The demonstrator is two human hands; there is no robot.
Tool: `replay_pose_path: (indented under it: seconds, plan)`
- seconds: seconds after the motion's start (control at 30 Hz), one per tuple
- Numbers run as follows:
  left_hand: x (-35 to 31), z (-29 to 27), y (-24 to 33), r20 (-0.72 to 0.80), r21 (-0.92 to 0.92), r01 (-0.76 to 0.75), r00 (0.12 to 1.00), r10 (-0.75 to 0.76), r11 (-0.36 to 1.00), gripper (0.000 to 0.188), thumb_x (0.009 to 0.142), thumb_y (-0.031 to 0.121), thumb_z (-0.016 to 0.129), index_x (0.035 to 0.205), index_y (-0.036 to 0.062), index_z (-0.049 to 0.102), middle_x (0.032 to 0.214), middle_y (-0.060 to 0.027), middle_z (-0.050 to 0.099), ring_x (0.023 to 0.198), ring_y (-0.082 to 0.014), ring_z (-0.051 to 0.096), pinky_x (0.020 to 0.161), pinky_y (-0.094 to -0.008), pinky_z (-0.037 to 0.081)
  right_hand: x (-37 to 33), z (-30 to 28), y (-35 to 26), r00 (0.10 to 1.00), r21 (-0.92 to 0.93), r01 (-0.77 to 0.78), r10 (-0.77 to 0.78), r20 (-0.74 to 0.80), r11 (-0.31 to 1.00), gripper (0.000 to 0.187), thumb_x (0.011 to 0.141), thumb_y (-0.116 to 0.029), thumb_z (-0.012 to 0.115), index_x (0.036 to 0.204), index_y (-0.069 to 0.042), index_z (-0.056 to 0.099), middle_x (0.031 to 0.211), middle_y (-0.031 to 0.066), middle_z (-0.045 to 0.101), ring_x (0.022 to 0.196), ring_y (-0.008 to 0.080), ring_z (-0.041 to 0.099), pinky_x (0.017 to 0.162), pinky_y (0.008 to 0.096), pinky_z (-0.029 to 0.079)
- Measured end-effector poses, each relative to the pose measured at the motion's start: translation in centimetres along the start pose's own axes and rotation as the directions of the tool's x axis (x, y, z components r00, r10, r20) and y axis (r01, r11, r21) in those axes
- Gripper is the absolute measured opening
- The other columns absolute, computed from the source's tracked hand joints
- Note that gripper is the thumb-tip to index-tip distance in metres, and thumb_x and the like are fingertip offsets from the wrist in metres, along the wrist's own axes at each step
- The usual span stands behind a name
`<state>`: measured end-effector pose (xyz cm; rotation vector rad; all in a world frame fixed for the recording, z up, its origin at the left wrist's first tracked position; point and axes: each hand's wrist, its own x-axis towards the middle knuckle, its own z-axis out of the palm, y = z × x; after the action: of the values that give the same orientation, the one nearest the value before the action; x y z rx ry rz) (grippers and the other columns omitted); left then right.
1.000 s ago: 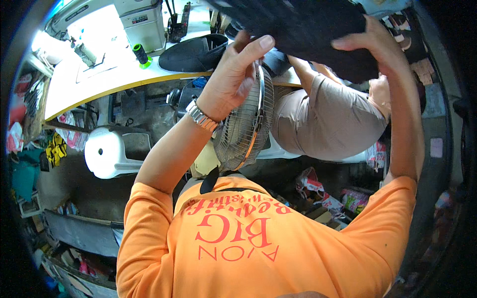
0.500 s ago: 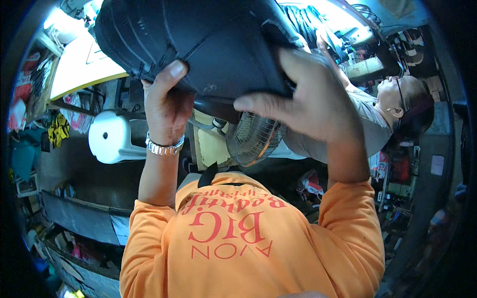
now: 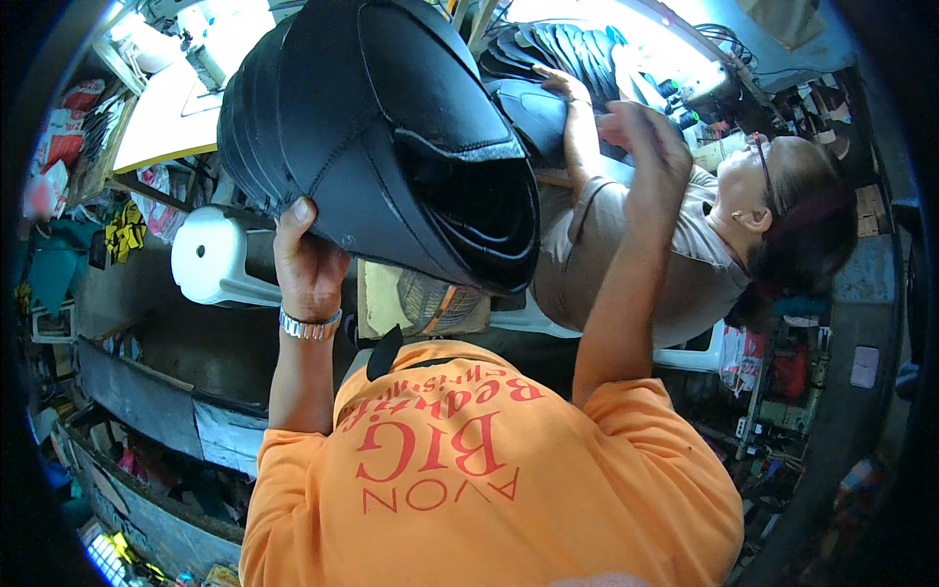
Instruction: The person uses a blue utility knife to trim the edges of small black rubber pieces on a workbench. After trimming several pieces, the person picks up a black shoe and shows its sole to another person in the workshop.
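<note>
My left hand [image 3: 308,259] grips a thick bundle of nested black stitched shoe uppers [image 3: 337,127] from below, its thumb pressed on the outer face. The bundle is tilted, and its hollow end with several layered edges faces right. My right hand [image 3: 653,147] is raised to the right of the bundle, apart from it, in front of a co-worker's arm. Motion blurs its fingers, so whether it holds anything cannot be made out.
A co-worker [image 3: 675,254] sits at the right, one hand on black pieces [image 3: 543,112]. More black pieces [image 3: 577,54] are fanned behind. A white stool [image 3: 207,256] and a white-topped table [image 3: 161,117] stand at left. A fan [image 3: 435,298] is below the bundle.
My right hand has left the bundle and moved up and right toward the co-worker. The bundle has turned, showing its layered hollow end; my left hand still holds it.
</note>
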<state>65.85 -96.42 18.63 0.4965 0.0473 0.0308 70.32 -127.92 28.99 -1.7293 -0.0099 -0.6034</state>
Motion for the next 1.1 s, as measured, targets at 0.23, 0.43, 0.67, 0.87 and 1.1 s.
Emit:
replay_pose_path:
  seconds: [0.23, 0.43, 0.67, 0.87, 1.1]
  plan:
    - [-1.6, 0.4, -1.2, 0.025, -0.063, 0.030, 0.999, -0.028, 0.998, 0.053, 0.079, 0.021, 0.074, 0.123, 0.0004, 0.053, 0.119, -0.0168, 0.063, 0.105, -0.0315, 0.064, 0.088, -0.0462, 0.057, 3.1, -1.1, 1.7, 0.989, -0.089, 0.141, -0.137, 0.056, 0.986, 0.021, 0.091, -0.017, 0.064, 0.099, 0.002, 0.069, 0.084, 0.0107, 0.070, 0.075, 0.0163, 0.067, 0.071, 0.0282, 0.053]
    - [-1.8, 0.2, -1.1, -0.025, -0.086, -0.054, 0.998, 0.052, 0.995, 0.052, 0.081, 0.020, 0.072, 0.124, 0.0001, 0.051, 0.119, -0.0170, 0.062, 0.105, -0.0327, 0.064, 0.084, -0.0475, 0.059, 3.7, -2.2, 2.5, 0.996, -0.053, 0.079, -0.076, 0.043, 0.996, 0.020, 0.091, -0.014, 0.065, 0.099, 0.004, 0.069, 0.081, 0.0092, 0.070, 0.074, 0.0140, 0.067, 0.072, 0.0258, 0.054]
    - [-1.9, -0.2, -0.3, -0.104, -0.081, -0.124, 0.988, 0.115, 0.989, 0.056, 0.081, 0.022, 0.072, 0.127, 0.0016, 0.048, 0.121, -0.0167, 0.061, 0.102, -0.0334, 0.065, 0.081, -0.0469, 0.060, 3.6, -2.2, 3.6, 0.998, -0.069, 0.052, -0.050, 0.029, 0.996, 0.020, 0.090, -0.013, 0.066, 0.099, 0.004, 0.068, 0.083, 0.0092, 0.070, 0.075, 0.0136, 0.067, 0.070, 0.0250, 0.053]
    - [-3.3, -0.9, 0.3, -0.148, 0.088, -0.102, 0.982, 0.115, 0.991, 0.055, 0.083, 0.026, 0.071, 0.127, 0.0026, 0.049, 0.121, -0.0159, 0.061, 0.100, -0.0311, 0.066, 0.076, -0.0436, 0.061, 1.7, -0.5, 2.8, 0.994, 0.065, 0.093, -0.096, 0.058, 0.994, 0.019, 0.091, -0.012, 0.065, 0.100, 0.005, 0.068, 0.085, 0.0102, 0.070, 0.076, 0.0139, 0.066, 0.070, 0.0257, 0.054]
    - [-4.9, -1.0, 0.2, -0.183, 0.040, -0.172, 0.967, 0.177, 0.984, 0.052, 0.078, 0.022, 0.075, 0.122, 0.0030, 0.054, 0.116, -0.0133, 0.064, 0.103, -0.0293, 0.065, 0.090, -0.0457, 0.054, -2.4, 3.1, -1.9, 0.938, 0.193, 0.094, -0.152, 0.312, 0.977, 0.017, 0.090, -0.011, 0.064, 0.099, 0.003, 0.068, 0.089, 0.0097, 0.069, 0.084, 0.0153, 0.064, 0.081, 0.0279, 0.048]
